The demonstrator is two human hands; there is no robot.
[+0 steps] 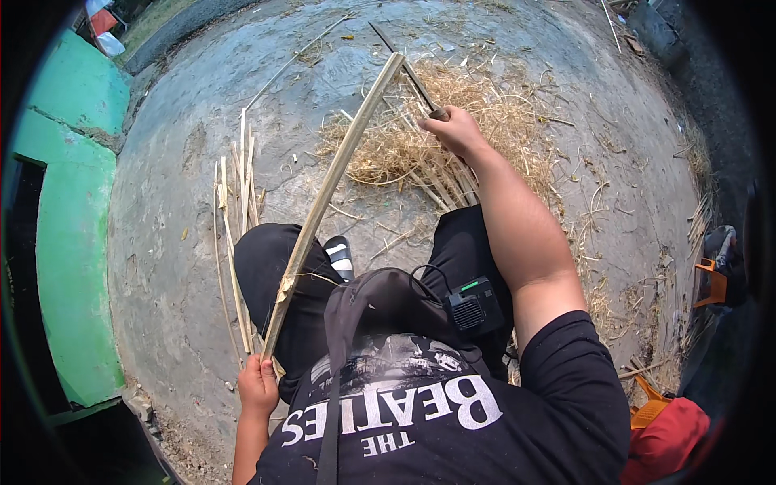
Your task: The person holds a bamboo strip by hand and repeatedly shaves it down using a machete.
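Note:
A long, pale bamboo strip (327, 190) slants up and away from me, past my left knee. My left hand (258, 386) is closed around its near end, low at the left. With my right hand (458, 133), arm stretched forward, I grip the dark handle of a long knife (416, 81). Its narrow blade points far and to the left, meeting or passing just behind the strip's far tip; whether they touch I cannot tell. Partway along the strip is a rough, splintered joint. Beneath my right hand spreads a heap of curly shavings (485, 121).
Several thin strips (242, 178) lie left of my knee. More split pieces (440, 182) stick out of the shavings near my right knee. A green wall (77, 267) bounds the left. Red cloth (667, 440) lies lower right; a black device (474, 305) rests on my right thigh.

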